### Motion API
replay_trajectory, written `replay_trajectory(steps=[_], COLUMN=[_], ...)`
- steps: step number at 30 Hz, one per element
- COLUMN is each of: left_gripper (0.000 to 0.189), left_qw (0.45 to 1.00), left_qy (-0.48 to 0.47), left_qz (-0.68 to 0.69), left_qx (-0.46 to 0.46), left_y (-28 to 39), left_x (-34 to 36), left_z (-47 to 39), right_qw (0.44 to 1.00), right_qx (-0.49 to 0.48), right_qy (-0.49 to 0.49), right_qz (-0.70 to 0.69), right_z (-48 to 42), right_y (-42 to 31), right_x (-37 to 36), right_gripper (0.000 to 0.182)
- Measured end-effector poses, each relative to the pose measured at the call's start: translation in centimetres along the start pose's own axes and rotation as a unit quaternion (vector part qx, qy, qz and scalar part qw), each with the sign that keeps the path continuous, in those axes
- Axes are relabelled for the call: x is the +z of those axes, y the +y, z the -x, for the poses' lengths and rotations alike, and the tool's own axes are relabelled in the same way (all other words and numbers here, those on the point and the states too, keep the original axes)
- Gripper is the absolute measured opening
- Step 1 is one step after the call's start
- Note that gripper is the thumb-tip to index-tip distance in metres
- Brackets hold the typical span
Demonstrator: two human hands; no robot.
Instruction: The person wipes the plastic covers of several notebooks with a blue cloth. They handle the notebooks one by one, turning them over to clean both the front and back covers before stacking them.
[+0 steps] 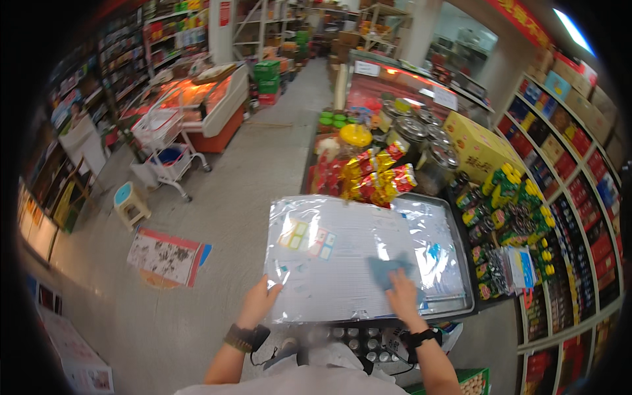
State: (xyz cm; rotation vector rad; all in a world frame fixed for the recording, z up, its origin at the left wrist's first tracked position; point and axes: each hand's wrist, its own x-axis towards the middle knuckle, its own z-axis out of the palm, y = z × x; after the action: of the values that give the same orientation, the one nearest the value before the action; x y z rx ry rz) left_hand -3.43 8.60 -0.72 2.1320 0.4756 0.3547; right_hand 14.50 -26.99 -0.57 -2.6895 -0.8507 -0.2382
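A large clear plastic cover (350, 291) with white lined sheets and coloured label stickers (306, 239) under it lies before me. My left hand (259, 298) grips its near left edge, thumb on top. Toward the near right, my right hand (402, 294) presses a blue cloth (387, 271) onto the glossy surface; hand and cloth are slightly blurred. The cover partly overlaps a metal tray (466, 276) on the right, which has more plastic-covered papers (439, 252) inside.
Red and gold snack packets (380, 173), lidded jars (410, 131) and a yellow box (481, 143) stand beyond the cover. Bottles with yellow caps (508, 197) line the right. A stool (131, 202), a trolley (168, 143) and a floor mat (165, 256) are on the left.
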Motion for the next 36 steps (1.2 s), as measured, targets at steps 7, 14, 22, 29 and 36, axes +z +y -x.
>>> replay_trajectory(steps=[7,14,22,29,36], left_gripper=[0.043,0.040,0.040,0.037,0.036], left_qw=[0.996,0.998,0.999,0.999,0.998], left_qy=[-0.048,-0.042,-0.039,-0.041,-0.038], left_qz=[-0.044,-0.052,0.005,0.007,-0.040], left_qx=[-0.055,-0.013,0.011,0.018,-0.001], left_y=[-0.6,-2.3,-2.1,-1.1,-2.2], left_x=[0.4,1.2,0.9,0.2,1.3], left_z=[-0.5,-0.7,-0.6,-0.5,-0.9], right_qw=[0.987,0.956,1.000,0.999,0.931], right_qx=[0.140,-0.278,0.011,-0.002,-0.253], right_qy=[-0.061,-0.089,-0.014,-0.045,-0.252], right_qz=[0.049,-0.031,-0.003,0.008,-0.071], right_z=[-5.9,-3.9,-1.0,-5.9,-0.4], right_y=[-5.7,-20.9,-1.1,-12.3,-18.1], right_x=[3.2,3.4,3.6,5.3,0.4], right_gripper=[0.057,0.055,0.063,0.061,0.064])
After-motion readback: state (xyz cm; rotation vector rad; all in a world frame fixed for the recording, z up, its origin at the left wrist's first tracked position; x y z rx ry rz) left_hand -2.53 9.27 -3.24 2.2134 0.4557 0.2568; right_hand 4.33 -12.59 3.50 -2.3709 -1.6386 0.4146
